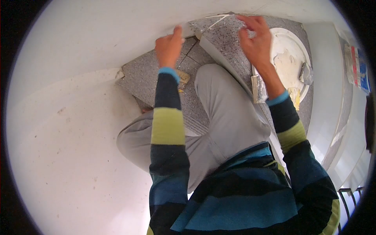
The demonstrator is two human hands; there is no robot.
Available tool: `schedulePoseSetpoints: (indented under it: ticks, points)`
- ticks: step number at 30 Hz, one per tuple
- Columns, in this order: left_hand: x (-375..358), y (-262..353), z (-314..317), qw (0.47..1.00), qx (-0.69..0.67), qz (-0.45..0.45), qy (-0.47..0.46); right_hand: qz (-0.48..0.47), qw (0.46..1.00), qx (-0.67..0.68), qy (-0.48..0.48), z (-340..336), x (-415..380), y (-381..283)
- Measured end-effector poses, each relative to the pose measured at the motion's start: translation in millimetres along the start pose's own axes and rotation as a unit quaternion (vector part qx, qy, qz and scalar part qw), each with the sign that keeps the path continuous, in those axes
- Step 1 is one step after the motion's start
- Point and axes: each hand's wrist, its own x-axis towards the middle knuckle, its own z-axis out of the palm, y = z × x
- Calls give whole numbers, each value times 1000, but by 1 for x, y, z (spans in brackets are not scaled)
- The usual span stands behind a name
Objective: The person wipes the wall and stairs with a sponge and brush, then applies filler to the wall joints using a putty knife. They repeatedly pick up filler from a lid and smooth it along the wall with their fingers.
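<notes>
My left hand (169, 47) is raised at the wall side of a grey speckled stair tread (145, 74). One finger points up and the others are curled; whatever they may hold is hidden. To the right, my right hand (256, 41) has its fingers apart over the higher speckled step (223, 39), with nothing visible in it. Thin white lines (217, 24) run across that step, close to the fingertips. Beside my right wrist lies a round white lid or tray (288, 49) with dried material on it. A pale block (259, 89) stands at its near edge.
A grey tool or lump (306, 73) and a yellowish piece (293, 98) lie at the tray's rim. A small yellowish block (182, 76) is on the lower step. The curved white wall (78, 51) rises at the left. A printed packet (358, 68) is at far right.
</notes>
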Motion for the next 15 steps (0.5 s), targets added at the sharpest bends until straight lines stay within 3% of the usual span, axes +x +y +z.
schedulePoseSetpoints:
  ticks: [2, 4, 7, 8, 9, 12, 13, 15]
  points:
    - [-13, -10, -21, 1000, 12, -8, 2, -15, 999, -2, 47, -35, -5, 8]
    - [-24, -19, -31, 1000, 2, -4, 15, 49, 998, 12, 36, -69, -13, 12]
    - [-33, -27, -32, 999, -10, 32, 11, 72, 996, -40, 27, -105, -25, 11]
    - [-37, -27, -29, 994, 24, 105, 3, 58, 997, -57, 11, -120, -29, 16]
    - [-41, -26, -27, 982, 56, 179, -5, 10, 995, -96, 25, -138, -29, 17]
    - [-74, -34, -38, 964, 146, 198, -101, -178, 958, -207, 92, -220, -6, 33]
    - [-81, -51, -44, 953, 156, 229, -120, -171, 929, -311, 101, -259, 5, 33]
    - [-117, -43, -65, 927, 284, 156, -191, -208, 894, -339, 205, -324, 36, 43]
